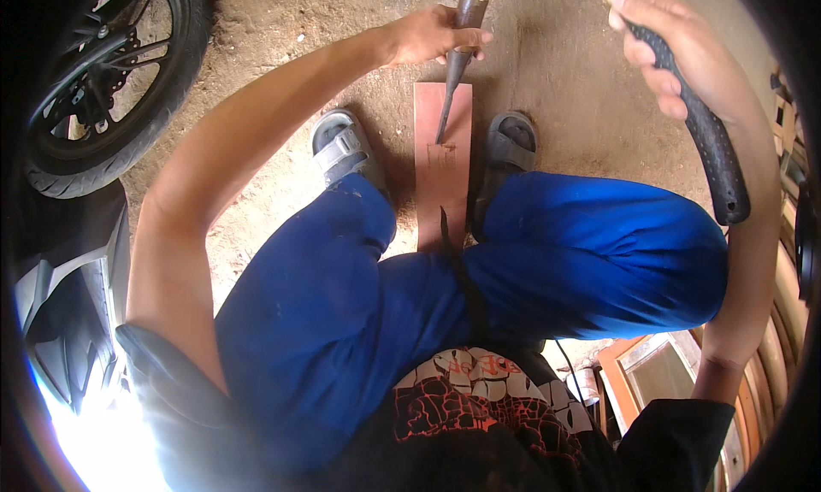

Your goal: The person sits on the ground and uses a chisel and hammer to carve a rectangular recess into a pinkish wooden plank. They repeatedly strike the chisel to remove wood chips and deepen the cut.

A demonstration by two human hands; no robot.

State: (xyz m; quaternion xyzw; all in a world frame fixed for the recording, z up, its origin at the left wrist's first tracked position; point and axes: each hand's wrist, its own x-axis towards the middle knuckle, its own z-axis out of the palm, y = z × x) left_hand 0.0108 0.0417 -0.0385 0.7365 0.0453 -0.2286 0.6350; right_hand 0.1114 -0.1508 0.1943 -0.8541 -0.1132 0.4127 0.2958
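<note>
At the far left, a black motorcycle wheel [184, 90] stands on the dirt ground [256, 77]. Next comes a grey sandal [344, 147] on the left foot, below blue trousers [316, 253]. The left hand [440, 39] is curled closed around a chisel [462, 58], which leans with its tip on a reddish board [443, 180], at the far edge of a small marked patch. The board lies between the feet, its near end meeting the trousers. Right of the other sandal [513, 150], the raised right hand [671, 47] grips a dark, curved tool handle [703, 129].
</note>
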